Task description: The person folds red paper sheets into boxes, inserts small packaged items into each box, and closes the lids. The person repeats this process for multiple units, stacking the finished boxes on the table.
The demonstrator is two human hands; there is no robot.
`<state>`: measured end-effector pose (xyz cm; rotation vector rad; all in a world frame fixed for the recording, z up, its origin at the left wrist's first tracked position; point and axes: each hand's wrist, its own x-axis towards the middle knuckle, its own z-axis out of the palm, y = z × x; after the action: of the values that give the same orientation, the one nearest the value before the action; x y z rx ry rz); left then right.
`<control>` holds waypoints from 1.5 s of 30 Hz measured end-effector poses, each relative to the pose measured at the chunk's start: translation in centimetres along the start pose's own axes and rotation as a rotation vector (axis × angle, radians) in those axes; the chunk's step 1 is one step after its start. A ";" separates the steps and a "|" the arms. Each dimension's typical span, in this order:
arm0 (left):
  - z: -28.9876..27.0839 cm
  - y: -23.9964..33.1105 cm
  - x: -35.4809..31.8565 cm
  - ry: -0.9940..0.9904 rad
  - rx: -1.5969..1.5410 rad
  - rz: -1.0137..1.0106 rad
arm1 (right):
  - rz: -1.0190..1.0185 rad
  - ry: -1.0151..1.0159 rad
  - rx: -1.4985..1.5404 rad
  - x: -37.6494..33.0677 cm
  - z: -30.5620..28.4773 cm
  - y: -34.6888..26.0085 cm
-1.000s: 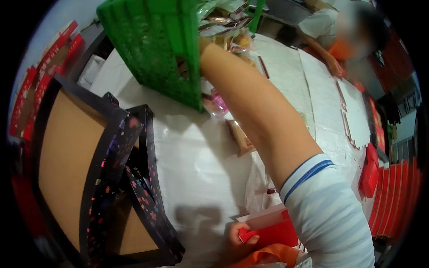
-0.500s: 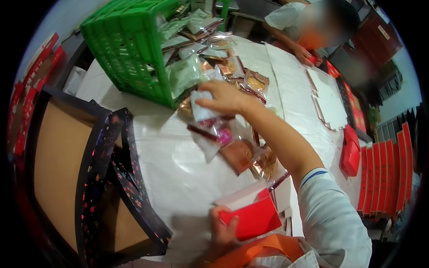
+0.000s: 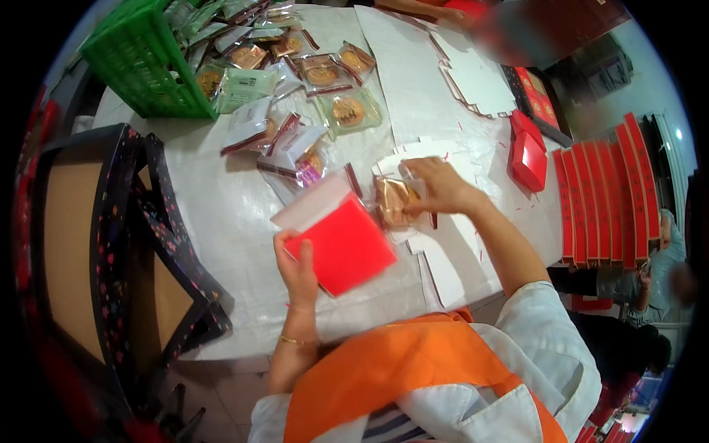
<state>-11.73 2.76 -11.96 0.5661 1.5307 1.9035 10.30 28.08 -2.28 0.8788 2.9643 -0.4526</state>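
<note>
hands work above the white-covered worktop [image 3: 221, 295], each at a different thing. the left hand [image 3: 298, 269] is closed around the lower left edge of a red box [image 3: 343, 244], thumb laid over its bright face, with a pale flap standing open along the upper left side. the right hand [image 3: 441, 186] is partly open, fingers spread and thumb bent down at the edge of a gold-coloured packet [image 3: 396, 201]; whether it has a firm grip on it, i cannot tell. that packet is just right of the red box, over some flat white cartons [image 3: 447, 269]. beyond the box, a loose heap of clear packets [image 3: 321, 71] with round golden pieces spreads out from the green crate [image 3: 140, 66] at the upper left. dark floral boxes [image 3: 118, 258] lean together on the left; on the far right are upright red trays [image 3: 605, 199], near a smaller red carton [image 3: 529, 156].
</note>
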 end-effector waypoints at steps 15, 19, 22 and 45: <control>0.9 4.4 -7.6 -0.123 0.148 0.287 | 0.005 0.400 0.281 -6.1 -1.7 -4.8; 2.5 5.7 -11.3 -0.295 0.124 0.284 | -0.292 0.581 0.669 -10.9 -8.9 -8.8; 4.3 6.5 -13.4 -0.335 0.152 0.314 | -0.517 0.394 0.231 -14.1 -14.0 -13.7; 6.1 8.2 -12.0 -0.782 0.160 0.362 | -0.193 0.339 0.818 -22.0 1.2 -4.1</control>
<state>-0.75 -2.42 -1.99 1.5298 1.0976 1.4999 26.56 12.84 -0.16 0.7344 3.1600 -1.7649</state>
